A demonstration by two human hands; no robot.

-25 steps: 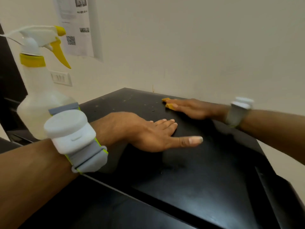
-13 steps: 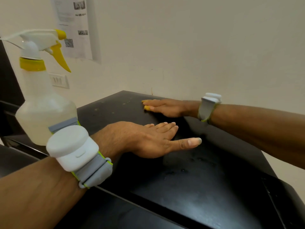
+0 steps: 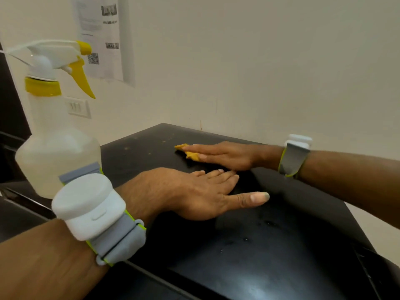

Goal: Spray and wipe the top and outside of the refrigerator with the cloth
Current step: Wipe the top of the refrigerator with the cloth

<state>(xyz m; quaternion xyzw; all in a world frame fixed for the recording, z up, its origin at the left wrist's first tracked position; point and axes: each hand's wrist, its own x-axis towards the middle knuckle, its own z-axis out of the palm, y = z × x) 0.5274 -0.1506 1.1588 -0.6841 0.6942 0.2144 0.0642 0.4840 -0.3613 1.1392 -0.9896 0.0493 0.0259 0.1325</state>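
**Layout on the refrigerator top (image 3: 281, 245)**

To the left, spray bottle (image 3: 56, 152), base hidden behind the left wristband (image 3: 91, 206). Mid-top, left hand (image 3: 190, 191), flat. Behind it, nearer the wall (image 3: 259, 61), right hand (image 3: 223, 155) flat on the cloth (image 3: 191, 154) (mostly covered).

Soft, even light was spread throughout. A pale glare was thrown on the near part of the black refrigerator top (image 3: 249, 278). Left of it, the close spray bottle (image 3: 58, 152) was rendered slightly blurred, and edges were stretched by the wide lens.
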